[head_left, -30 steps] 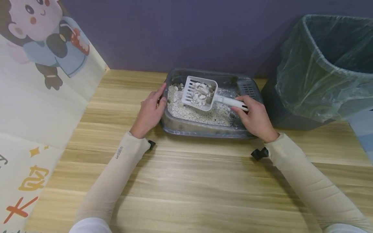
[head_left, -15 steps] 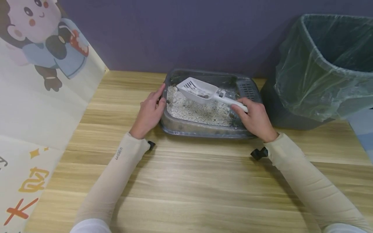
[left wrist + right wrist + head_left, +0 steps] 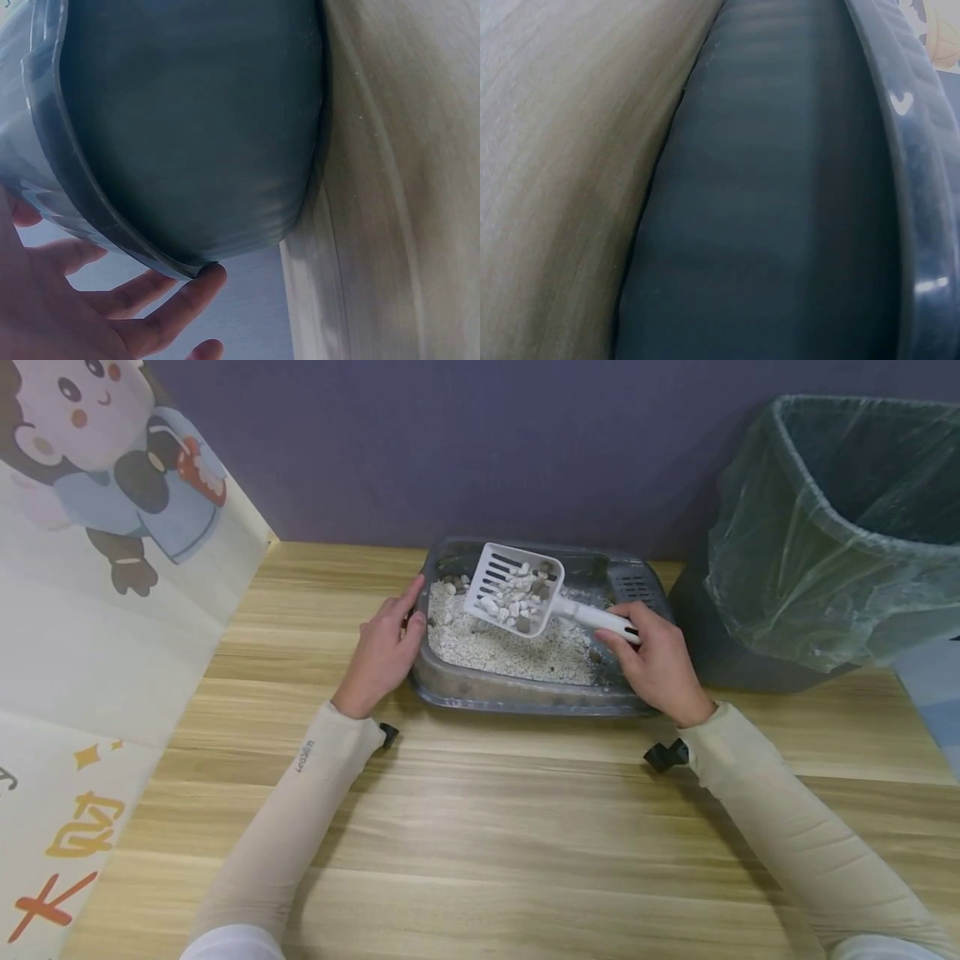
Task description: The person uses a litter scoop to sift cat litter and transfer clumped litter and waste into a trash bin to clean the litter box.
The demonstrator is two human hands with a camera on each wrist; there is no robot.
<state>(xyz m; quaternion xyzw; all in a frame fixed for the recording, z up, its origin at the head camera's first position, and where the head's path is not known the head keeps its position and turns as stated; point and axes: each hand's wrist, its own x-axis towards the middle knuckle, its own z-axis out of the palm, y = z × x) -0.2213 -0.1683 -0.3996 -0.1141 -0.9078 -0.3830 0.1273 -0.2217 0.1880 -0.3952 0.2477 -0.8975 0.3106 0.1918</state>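
I've got the right hand (image 3: 656, 668) wrapped round the scoop (image 3: 572, 609), left hand (image 3: 382, 647) fairly straight-fingered against the tray (image 3: 517, 689). Scoop's lengthwise between them, pointing left over the litter (image 3: 510, 656); bin (image 3: 738, 662) sits just past my right.

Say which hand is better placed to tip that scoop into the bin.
Probably the right hand: it grips the scoop and is nearer the bin, while the left hand, farther from that bin, touches the tray.

Head view evenly bright; soft shadows beside the sleeves (image 3: 279, 827); wrist views dimmer, hazy; glints on tray rim (image 3: 928, 225).
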